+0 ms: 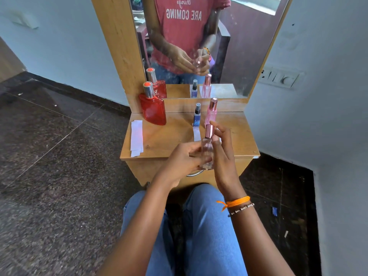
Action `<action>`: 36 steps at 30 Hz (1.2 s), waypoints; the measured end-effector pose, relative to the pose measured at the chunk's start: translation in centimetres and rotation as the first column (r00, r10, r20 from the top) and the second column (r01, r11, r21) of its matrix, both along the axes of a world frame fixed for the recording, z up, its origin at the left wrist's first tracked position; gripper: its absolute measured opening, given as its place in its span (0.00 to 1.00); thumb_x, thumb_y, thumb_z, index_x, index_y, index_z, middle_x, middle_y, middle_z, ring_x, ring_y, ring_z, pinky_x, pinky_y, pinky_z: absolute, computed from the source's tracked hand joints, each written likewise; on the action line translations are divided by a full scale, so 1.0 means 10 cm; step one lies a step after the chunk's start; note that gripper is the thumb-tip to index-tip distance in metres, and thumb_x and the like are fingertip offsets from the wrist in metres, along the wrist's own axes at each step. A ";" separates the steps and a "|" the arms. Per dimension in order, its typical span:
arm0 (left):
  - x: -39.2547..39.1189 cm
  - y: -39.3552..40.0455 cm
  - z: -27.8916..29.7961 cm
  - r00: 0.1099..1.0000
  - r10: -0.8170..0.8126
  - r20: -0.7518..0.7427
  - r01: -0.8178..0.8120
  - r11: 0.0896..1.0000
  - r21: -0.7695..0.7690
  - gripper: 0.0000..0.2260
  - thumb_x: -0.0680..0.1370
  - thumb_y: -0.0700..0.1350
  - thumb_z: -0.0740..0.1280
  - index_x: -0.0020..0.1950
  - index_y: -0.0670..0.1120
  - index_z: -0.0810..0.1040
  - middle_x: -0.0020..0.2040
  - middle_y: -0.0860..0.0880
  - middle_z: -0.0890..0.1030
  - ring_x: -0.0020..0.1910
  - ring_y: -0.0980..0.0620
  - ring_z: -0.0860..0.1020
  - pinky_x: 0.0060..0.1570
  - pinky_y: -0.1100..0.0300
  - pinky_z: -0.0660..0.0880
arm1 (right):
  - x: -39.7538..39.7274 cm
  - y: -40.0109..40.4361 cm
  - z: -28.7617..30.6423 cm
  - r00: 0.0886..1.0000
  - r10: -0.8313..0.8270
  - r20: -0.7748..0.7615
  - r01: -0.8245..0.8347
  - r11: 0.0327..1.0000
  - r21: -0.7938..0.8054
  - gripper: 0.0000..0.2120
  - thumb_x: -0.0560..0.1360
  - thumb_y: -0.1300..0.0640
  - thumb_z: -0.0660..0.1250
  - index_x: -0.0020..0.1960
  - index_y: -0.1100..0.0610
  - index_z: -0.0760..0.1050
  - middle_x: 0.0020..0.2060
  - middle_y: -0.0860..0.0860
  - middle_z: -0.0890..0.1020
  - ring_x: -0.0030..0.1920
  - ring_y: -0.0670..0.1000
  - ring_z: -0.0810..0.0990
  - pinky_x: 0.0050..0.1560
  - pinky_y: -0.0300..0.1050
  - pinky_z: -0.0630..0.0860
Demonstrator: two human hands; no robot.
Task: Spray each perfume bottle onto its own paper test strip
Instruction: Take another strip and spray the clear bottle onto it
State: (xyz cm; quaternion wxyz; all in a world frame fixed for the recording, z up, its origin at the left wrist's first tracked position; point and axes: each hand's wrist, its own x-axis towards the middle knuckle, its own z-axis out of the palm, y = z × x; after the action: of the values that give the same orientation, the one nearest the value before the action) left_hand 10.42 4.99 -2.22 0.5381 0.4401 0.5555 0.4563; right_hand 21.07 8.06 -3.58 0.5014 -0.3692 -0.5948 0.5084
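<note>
A clear glass perfume bottle (207,150) with a rose-gold cap stands upright between both hands, above the front edge of the wooden dresser top (169,140). My left hand (182,162) grips its lower body. My right hand (223,152) holds its right side, fingers reaching up beside the cap. On the dresser stand a red bottle (153,110) at the back left, a small blue bottle (197,115) and a tall pink bottle (211,111). White paper strips (137,140) lie at the left edge. Another strip (196,133) lies in front of the blue bottle.
A mirror (199,46) in a wooden frame rises behind the dresser top and reflects the bottles and a person's hands. White walls close in on both sides; a switch panel (278,77) is on the right wall. My knees in blue jeans (205,226) are under the dresser.
</note>
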 end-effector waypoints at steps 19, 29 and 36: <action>0.21 0.11 -0.08 0.911 -0.003 -0.412 0.101 0.971 0.217 0.15 0.77 0.39 0.65 0.64 0.43 0.70 0.59 0.47 0.69 0.60 0.49 0.74 0.60 0.55 0.73 | 0.50 0.12 0.01 0.978 0.188 0.089 -0.174 0.975 -0.140 0.22 0.71 0.69 0.69 0.64 0.60 0.72 0.50 0.50 0.82 0.53 0.47 0.80 0.55 0.41 0.77; 0.39 0.25 -0.17 0.814 0.206 -0.543 -0.051 0.956 0.287 0.16 0.76 0.42 0.67 0.62 0.46 0.70 0.61 0.49 0.75 0.59 0.52 0.74 0.57 0.60 0.70 | 0.66 0.61 0.11 0.992 -0.042 0.119 0.049 0.997 -0.058 0.15 0.70 0.70 0.70 0.52 0.56 0.75 0.46 0.49 0.81 0.44 0.46 0.80 0.49 0.42 0.77; 0.48 0.36 -0.35 0.359 0.051 -0.932 0.245 0.958 0.147 0.21 0.79 0.52 0.59 0.72 0.48 0.64 0.74 0.49 0.62 0.76 0.45 0.50 0.72 0.41 0.41 | 0.46 1.14 0.12 0.940 -0.149 0.308 0.114 0.985 0.130 0.15 0.69 0.65 0.73 0.53 0.55 0.74 0.49 0.49 0.80 0.48 0.51 0.79 0.48 0.40 0.76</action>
State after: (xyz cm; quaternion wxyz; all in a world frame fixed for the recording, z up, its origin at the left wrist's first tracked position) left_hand 15.23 8.63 -5.71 0.0946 0.7190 0.6686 0.1646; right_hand 25.66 19.48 -2.42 0.4522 -0.4568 -0.6683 0.3745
